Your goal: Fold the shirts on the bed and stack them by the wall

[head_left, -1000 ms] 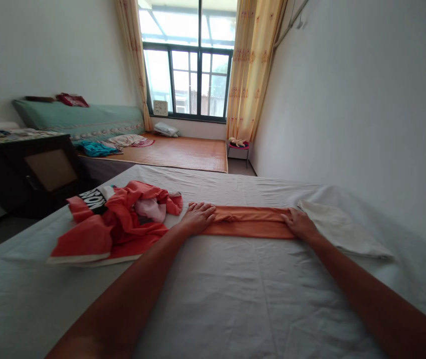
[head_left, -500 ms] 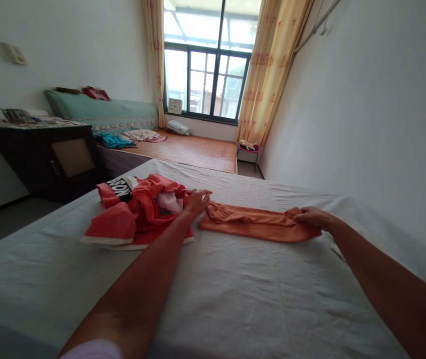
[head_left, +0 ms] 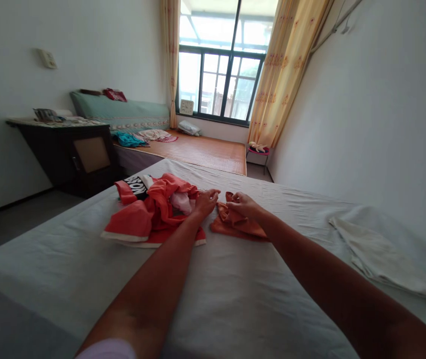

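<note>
An orange garment (head_left: 241, 230), doubled over on itself, lies on the sheet-covered bed. My right hand (head_left: 245, 205) pinches its end and holds that end just above the left part of the cloth. Close to the left edge of the garment is my left hand (head_left: 206, 202), its fingers apart and apparently holding nothing. A crumpled red garment (head_left: 128, 222) with a white hem and a black lettered patch lies left of my left hand. A pale pink cloth (head_left: 181, 201) shows among its folds.
The light grey sheet (head_left: 231, 299) covers the bed under my arms. Off to the right lies a folded white cloth (head_left: 385, 259). Beyond are a mat-topped bed (head_left: 213, 152), a dark cabinet (head_left: 56, 154) at left and a small stool (head_left: 258, 150) by the curtain.
My right hand has carried the garment's right end leftward, folding the cloth to a shorter width. My left hand stays by its left edge. The view has shifted slightly left.
</note>
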Demonstrator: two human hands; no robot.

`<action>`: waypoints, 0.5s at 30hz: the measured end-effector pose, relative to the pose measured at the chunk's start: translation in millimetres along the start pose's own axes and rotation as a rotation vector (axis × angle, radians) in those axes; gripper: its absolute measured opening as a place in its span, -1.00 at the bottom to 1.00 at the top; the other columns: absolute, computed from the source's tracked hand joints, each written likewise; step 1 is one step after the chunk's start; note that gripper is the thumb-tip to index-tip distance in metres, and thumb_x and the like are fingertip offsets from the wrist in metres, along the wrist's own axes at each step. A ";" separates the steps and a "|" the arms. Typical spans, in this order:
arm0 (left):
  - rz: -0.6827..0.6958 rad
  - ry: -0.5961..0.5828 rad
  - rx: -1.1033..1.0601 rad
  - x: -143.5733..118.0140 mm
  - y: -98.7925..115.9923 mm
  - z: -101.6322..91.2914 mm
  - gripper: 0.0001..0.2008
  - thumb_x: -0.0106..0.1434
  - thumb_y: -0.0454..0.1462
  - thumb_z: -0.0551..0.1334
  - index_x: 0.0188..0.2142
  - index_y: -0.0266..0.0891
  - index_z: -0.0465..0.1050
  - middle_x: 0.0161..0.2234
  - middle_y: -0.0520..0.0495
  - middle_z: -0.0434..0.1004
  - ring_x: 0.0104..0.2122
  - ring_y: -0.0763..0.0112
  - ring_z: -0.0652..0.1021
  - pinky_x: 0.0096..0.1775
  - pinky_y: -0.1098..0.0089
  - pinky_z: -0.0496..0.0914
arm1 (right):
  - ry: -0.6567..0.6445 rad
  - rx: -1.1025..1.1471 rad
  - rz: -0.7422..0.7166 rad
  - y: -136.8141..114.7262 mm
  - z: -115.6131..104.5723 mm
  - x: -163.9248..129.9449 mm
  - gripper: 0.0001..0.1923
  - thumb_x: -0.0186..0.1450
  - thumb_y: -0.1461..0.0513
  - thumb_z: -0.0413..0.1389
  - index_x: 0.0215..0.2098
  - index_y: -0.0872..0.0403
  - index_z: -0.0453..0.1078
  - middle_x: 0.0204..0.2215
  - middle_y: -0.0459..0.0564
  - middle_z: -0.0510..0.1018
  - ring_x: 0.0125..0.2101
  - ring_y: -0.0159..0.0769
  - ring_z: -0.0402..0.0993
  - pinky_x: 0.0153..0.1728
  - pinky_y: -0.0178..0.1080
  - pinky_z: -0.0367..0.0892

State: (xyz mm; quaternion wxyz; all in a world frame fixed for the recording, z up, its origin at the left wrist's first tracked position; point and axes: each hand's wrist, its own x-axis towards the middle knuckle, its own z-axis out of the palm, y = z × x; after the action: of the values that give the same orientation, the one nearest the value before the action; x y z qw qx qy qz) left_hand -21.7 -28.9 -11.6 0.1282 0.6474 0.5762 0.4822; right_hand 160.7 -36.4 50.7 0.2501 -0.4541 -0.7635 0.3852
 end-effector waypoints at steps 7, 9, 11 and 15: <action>0.034 0.060 -0.003 -2.0 23.0 1.7 -0.71 0.29 -0.32 0.04 -0.11 -0.23 0.49 -0.13 -0.08 0.58 -0.15 0.36 0.55 -0.09 0.37 0.43 | 0.052 -0.019 -0.042 25.0 -16.4 -6.0 -0.60 0.36 -0.02 -0.09 -0.19 0.10 0.40 -0.31 0.09 0.59 -0.38 -0.29 0.52 -0.33 -0.24 0.42; 0.129 -0.032 0.075 -7.6 31.3 7.7 -0.69 0.29 -0.32 0.02 -0.09 -0.20 0.48 -0.10 -0.06 0.56 -0.11 0.36 0.52 -0.04 0.36 0.40 | 0.126 -0.309 -0.164 44.1 -22.1 -13.5 -0.59 0.39 0.02 -0.15 -0.18 0.05 0.43 -0.22 0.06 0.59 -0.19 -0.23 0.50 -0.13 -0.16 0.37; 0.254 -0.191 0.197 -16.3 35.6 15.5 -0.69 0.30 -0.26 0.04 -0.04 -0.14 0.46 -0.03 -0.04 0.52 0.00 0.32 0.46 0.07 0.29 0.31 | 0.085 -0.570 -0.267 68.7 -24.5 -22.7 -0.60 0.40 0.03 -0.18 -0.07 -0.03 0.43 -0.05 0.00 0.54 0.03 -0.20 0.37 0.06 -0.11 0.24; 0.255 -0.471 0.432 -33.0 30.7 27.9 -0.54 0.31 -0.02 0.03 0.15 -0.02 0.29 0.22 -0.05 0.23 0.23 0.07 0.17 0.19 -0.06 0.05 | 0.139 -0.711 -0.139 116.9 -34.5 -33.6 -0.56 0.39 0.10 -0.18 0.12 0.03 0.31 0.15 0.05 0.37 0.18 -0.18 0.19 0.19 -0.03 0.07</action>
State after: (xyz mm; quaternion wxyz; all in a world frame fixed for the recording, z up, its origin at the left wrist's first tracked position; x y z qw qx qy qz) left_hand 23.1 -56.0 -19.1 0.0565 0.8201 0.5338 0.1984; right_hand 260.0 -19.7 -25.7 0.1533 -0.4847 -0.8599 0.0460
